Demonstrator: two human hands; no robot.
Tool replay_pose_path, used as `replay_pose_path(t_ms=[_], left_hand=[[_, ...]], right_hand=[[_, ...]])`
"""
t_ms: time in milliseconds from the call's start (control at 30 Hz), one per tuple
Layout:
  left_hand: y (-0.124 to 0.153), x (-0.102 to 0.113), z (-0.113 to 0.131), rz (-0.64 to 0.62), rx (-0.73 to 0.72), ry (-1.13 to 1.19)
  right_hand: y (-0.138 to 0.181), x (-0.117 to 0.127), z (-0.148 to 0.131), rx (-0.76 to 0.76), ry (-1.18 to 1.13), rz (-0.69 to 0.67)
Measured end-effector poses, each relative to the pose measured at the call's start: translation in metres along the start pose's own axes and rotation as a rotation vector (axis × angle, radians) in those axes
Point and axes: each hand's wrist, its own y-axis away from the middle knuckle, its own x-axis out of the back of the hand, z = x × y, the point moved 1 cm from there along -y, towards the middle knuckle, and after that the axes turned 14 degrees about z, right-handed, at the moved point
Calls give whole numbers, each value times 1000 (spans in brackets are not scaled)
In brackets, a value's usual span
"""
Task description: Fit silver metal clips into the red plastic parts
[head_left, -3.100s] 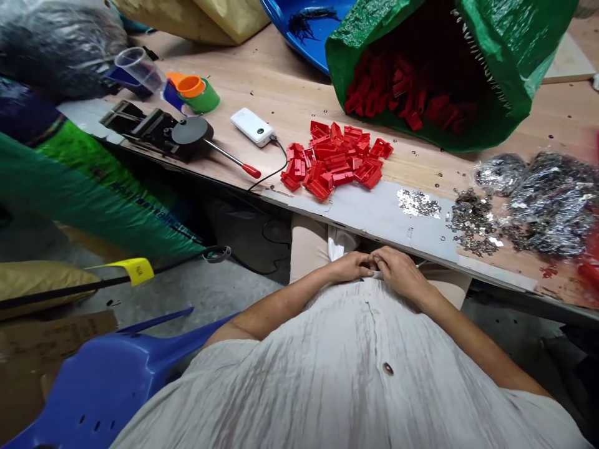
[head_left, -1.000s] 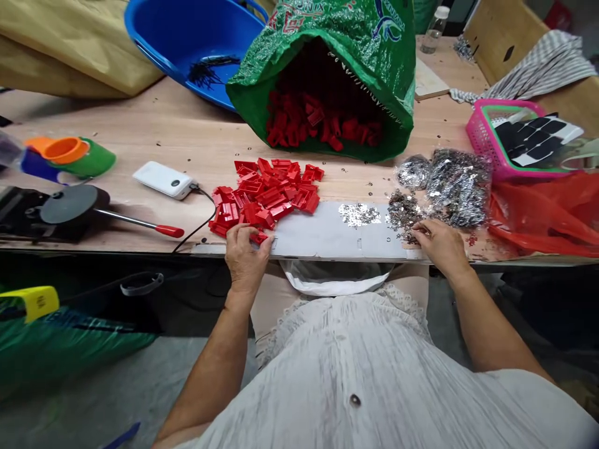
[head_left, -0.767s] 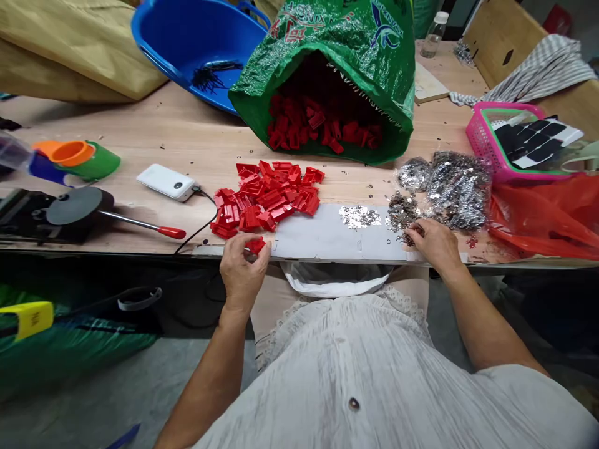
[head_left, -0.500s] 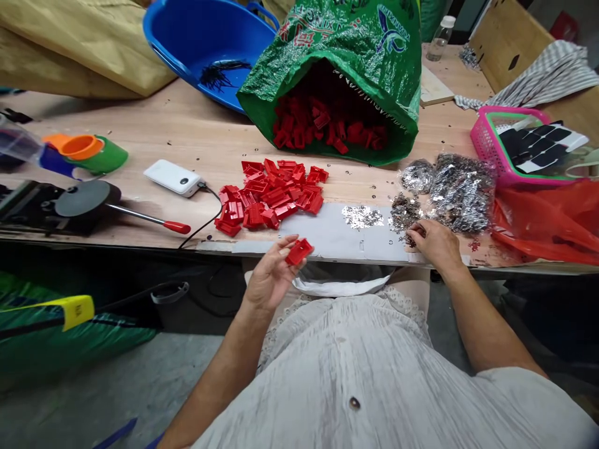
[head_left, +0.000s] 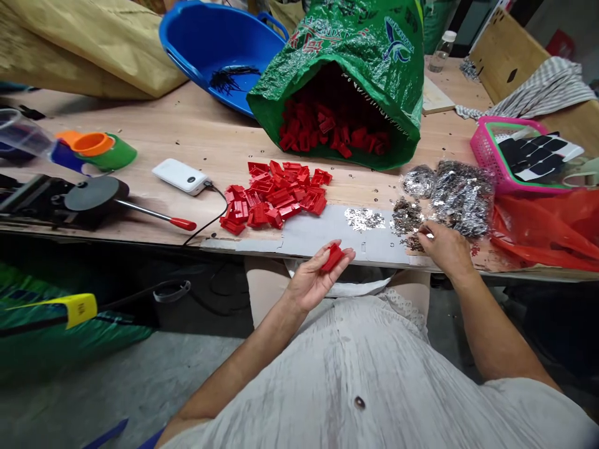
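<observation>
A small red plastic housing (head_left: 332, 257) is in my left hand (head_left: 316, 277), held by the thumb and fingers just off the table's front edge. My right hand (head_left: 447, 248) has its thumb and fingertips pinched together at a heap of small dark metal pieces (head_left: 406, 218); whatever lies between them is too small to make out. Left of that heap, flat shiny metal pieces (head_left: 364, 219) are spread on a grey sheet (head_left: 322, 234). A pile of red plastic housings (head_left: 278, 194) lies farther left on the table.
A green sack (head_left: 355, 50) of red parts and a blue basin (head_left: 187, 43) stand behind. On the left are a lever tool (head_left: 96, 194) and a white power bank (head_left: 180, 177); on the right, a bag of metal pieces (head_left: 461, 193), a pink basket (head_left: 484, 153) and red plastic (head_left: 547, 224).
My left hand has moved right with the red housing, which is now turned differently. My right hand remains pinched at the heap of metal pieces. The view has shifted slightly.
</observation>
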Motion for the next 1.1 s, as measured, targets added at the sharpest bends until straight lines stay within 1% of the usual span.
replay_pose_path(t_ms=[67,100,167,233,333,467,600,733,900,1000,1100], left_hand=[[-1,-1,-2,-42,28,1],[-2,-2,-4,-71,48,1],[-3,-2,-6,-123,80,14],[-4,-3,-7,-145,93,41],[-4,-4,-11,-125,95,78],[-1,-7,-15,-86,59,114],[2,-9,-18,-108,40,131],[3,-9,-20,-110,44,122],[4,-5,-22,-145,48,86],[4,-3,-20,-184,32,14],[5,-1,-19,-204,36,-53]], right_hand=[[1,4,1,-40,-61,16],[1,6,-1,-51,-129,18],[4,11,-7,-50,-320,4],[7,15,-18,-30,-520,-30],[15,22,-42,8,-718,-79],[26,31,-76,45,-872,-112],[32,36,-101,105,-918,-129],[32,33,-114,233,-890,-97],[28,28,-115,423,-885,-35],[28,28,-113,478,-888,-40],[29,29,-112,494,-900,-76]])
